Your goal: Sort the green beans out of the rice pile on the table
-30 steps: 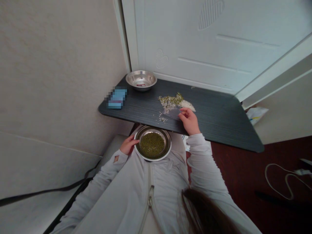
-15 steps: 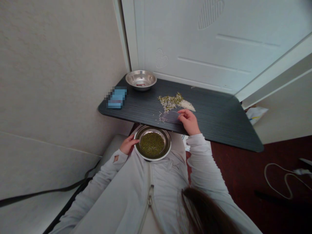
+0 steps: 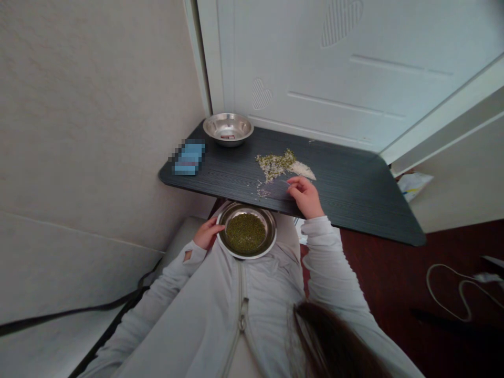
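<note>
A metal bowl [image 3: 272, 237] rests on my lap under the table's front edge, with green mung beans [image 3: 246, 232] in it. My left hand [image 3: 207, 233] grips the bowl's left rim, thumb on top. Over the table's front part, my right hand [image 3: 305, 197] pinches a thin, clear plastic piece [image 3: 279, 182] whose exact shape I cannot make out. Its far end lies among loose white grains [image 3: 263, 192]. Just beyond is a mixed patch of green beans and white rice [image 3: 274, 166], with a small heap of white rice [image 3: 303, 170] at its right side.
On the dark table [image 3: 354, 194], a second metal bowl [image 3: 228, 129] stands at the back left. A blurred blue object [image 3: 189, 158] lies near the left corner. A white door [image 3: 299, 63] rises behind the table, and a pale cable [image 3: 444, 310] lies on the floor at right.
Hardly anything differs. Both hands stay in place, and the clear plastic piece looks slightly shifted over the loose white grains.
</note>
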`<state>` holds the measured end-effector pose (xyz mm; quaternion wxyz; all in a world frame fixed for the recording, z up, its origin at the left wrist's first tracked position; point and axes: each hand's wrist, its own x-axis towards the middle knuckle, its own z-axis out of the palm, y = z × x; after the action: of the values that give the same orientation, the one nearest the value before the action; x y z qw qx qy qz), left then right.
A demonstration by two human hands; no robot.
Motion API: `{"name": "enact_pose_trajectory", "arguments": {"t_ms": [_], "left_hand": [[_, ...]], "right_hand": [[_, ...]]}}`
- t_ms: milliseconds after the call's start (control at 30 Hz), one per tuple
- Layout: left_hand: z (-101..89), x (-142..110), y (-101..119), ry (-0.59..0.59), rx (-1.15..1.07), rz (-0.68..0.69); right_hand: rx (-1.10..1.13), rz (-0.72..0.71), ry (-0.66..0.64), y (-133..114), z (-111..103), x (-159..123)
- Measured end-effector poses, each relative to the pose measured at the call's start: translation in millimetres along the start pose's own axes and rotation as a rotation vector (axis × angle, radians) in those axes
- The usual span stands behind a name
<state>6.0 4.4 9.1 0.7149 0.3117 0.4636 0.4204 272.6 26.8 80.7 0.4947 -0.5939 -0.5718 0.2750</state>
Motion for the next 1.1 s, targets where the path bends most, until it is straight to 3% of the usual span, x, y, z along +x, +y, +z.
{"name": "enact_pose_trajectory", "arguments": {"t_ms": [567,1100], "left_hand": [[-0.7,0.4,1.1,0.000,0.028,0.020],[0.4,-0.1,1.0,0.000,0.020,0.016]], "right_hand": [[-0.024,-0.028,-0.033,-2.2,-0.4,-2.3],[-0.011,0.013,-0.195,-4.5,-1.2,-3.1]]}}
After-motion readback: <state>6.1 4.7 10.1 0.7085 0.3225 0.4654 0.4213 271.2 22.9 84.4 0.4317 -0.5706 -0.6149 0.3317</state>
